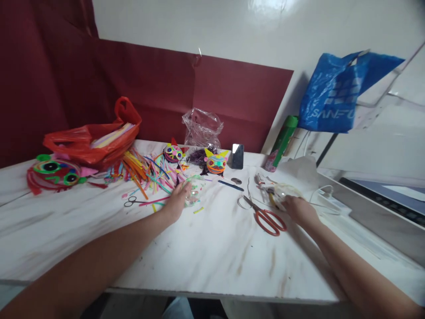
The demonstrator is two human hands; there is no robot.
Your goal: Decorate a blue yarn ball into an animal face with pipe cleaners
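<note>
My left hand (179, 201) is closed on the side of a small clear plastic bag (195, 189) with coloured bits in it, low over the white marbled table (212, 257). My right hand (300, 210) is at the right, its fingers curled and partly hidden at a pale, see-through item (287, 190) that is too blurred to name. Pliers (264, 181) lie just beyond it. Red-handled scissors (269, 220) rest to its left. Small scissors (130, 201) and loose fuzzy craft stems (152, 203) lie left of my left hand.
Decorated animal heads (215, 161) stand near the back, with a larger red one (53, 173) at left. A red bag (96, 141), coloured stems (136, 170), clear bag (203, 128), phone (237, 156), green can (282, 141) and hanging blue bag (338, 93) surround the workspace.
</note>
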